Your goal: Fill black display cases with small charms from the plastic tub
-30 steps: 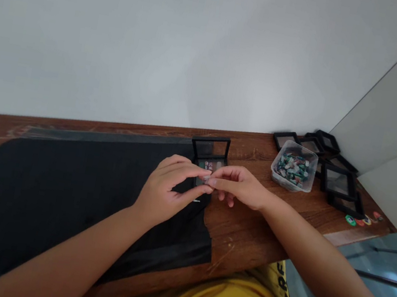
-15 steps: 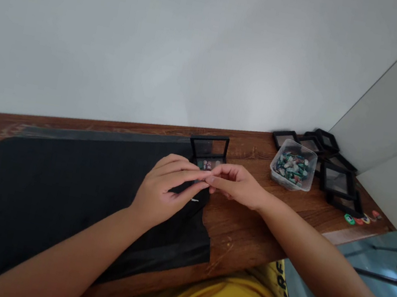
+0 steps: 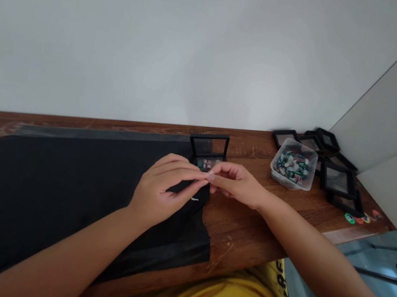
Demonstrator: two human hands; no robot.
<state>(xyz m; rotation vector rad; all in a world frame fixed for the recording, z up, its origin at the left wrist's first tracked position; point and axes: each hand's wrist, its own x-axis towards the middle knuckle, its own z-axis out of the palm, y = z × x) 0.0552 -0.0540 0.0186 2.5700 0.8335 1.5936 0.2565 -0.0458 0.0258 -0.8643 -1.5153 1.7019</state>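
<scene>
My left hand (image 3: 159, 187) and my right hand (image 3: 238, 184) meet fingertip to fingertip over the edge of a black cloth (image 3: 73, 188). Both are pinched together on something small and pale, too tiny to name. Just behind the fingers stands a small black display case (image 3: 209, 137), its clear-windowed lid tilted up. Several little reddish and green pieces (image 3: 206, 163) lie inside; my hands hide part of its front. A small white scrap (image 3: 194, 199) rests on the cloth below my left fingers.
To the right, a clear plastic tub (image 3: 275, 174) holds many green, white and reddish pieces. Several black frames (image 3: 338, 180) are piled behind and beside it. Colourful round pieces (image 3: 349, 218) lie by the table's right edge. A white wall (image 3: 162, 46) rises behind the table.
The fingertips have shifted slightly, and a bit more of the pale piece shows between them. Everything else looks the same.
</scene>
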